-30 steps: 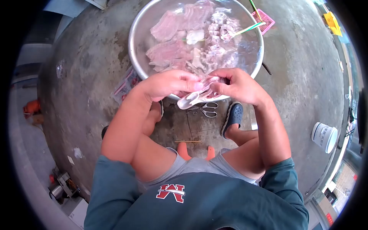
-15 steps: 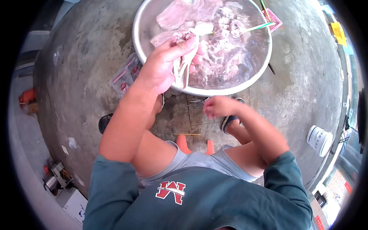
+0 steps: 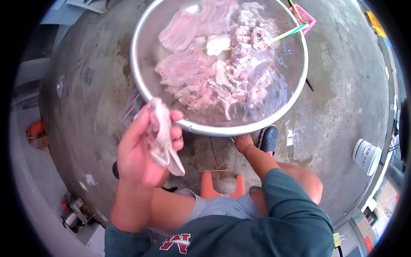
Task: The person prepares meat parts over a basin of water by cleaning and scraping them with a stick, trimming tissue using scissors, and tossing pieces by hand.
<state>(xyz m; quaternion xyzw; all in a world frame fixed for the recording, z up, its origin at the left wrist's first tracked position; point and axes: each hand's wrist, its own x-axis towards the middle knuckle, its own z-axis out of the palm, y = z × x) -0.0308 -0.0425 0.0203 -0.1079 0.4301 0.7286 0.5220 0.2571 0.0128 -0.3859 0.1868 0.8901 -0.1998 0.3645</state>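
Observation:
A pale pink strip of raw meat (image 3: 162, 133) is in my left hand (image 3: 136, 152), the fingers wrapped round it, in front of the near left rim of a large metal basin (image 3: 231, 130). Water fills the basin, with flat slabs of raw meat (image 3: 188, 66) at the left and bony, ragged meat pieces (image 3: 261, 81) at the right. My right hand (image 3: 243, 142) reaches down below the basin's near edge. Its fingers are mostly hidden there, so whether they hold anything does not show.
A green and white stick (image 3: 289, 33) leans across the basin's right rim beside a pink basket (image 3: 305, 17). An orange stool (image 3: 209, 186) is under me. To the right stands a white bucket (image 3: 366, 156). A thin wooden stick (image 3: 212, 170) lies before the stool.
My left hand has brought the meat strip back from over the basin towards me. My right hand has moved forward and down under the rim, near where scissors lay on the floor.

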